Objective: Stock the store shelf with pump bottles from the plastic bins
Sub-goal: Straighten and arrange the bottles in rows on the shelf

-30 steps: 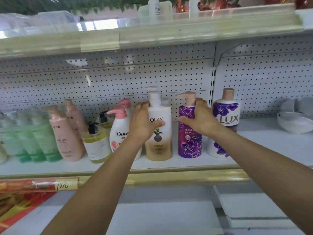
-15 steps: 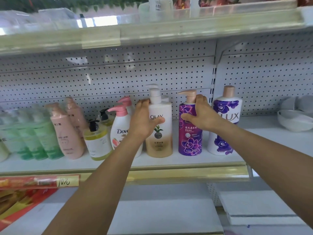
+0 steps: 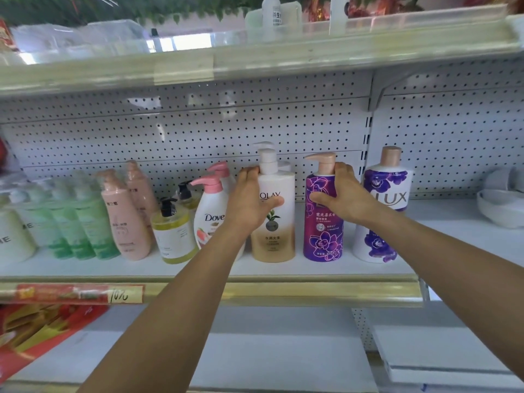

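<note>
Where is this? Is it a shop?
Most likely a shop, in the soap and shampoo aisle. Rows of pump bottles stand on a metal shelf with a holey back panel, and a red sale tag runs along its front edge.

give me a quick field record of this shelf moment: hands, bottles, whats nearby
left hand: left hand grips the Olay bottle, thumb across its label
right hand: right hand grips the purple pump bottle near its neck
bottle state: both upright, standing on the shelf
right neighbour: Lux bottle, upright, not held
left neighbours: Dove bottle, yellow bottle, pink bottles, green bottles
far right: white bowls, stacked
shelf edge: red price strip marked 10%
</note>
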The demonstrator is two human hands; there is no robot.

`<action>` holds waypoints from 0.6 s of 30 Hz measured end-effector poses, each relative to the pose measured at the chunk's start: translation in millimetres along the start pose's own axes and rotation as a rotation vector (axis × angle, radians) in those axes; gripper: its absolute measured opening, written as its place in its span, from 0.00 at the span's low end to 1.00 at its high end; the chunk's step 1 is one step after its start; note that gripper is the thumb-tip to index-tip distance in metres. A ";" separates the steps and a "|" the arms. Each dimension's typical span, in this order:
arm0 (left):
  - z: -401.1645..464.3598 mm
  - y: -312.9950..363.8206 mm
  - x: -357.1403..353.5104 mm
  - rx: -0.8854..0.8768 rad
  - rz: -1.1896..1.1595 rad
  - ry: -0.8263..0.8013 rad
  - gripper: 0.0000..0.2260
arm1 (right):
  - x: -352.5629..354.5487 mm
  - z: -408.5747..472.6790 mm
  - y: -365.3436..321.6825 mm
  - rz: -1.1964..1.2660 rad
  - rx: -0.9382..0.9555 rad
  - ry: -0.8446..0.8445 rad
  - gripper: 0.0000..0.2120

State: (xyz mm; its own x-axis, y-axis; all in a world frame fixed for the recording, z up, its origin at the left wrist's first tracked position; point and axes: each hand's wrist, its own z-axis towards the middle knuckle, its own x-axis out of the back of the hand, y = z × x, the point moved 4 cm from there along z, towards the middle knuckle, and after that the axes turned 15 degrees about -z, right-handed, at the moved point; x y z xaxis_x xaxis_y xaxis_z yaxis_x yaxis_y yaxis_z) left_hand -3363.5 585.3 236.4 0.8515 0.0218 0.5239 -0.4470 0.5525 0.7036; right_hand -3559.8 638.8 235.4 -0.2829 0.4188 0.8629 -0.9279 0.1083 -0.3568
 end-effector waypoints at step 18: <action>-56.2 61.0 -58.2 -0.304 -0.156 0.087 0.36 | 29.5 -61.9 85.4 0.245 -0.285 0.415 0.41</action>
State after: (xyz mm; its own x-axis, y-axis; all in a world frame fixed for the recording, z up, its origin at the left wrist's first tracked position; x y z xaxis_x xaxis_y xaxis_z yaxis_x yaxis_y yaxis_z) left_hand -3425.0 664.6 221.9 0.9293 -0.0188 0.3688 -0.2185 0.7772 0.5901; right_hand -3632.3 716.2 208.2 -0.3090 0.7759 0.5500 -0.7284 0.1788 -0.6614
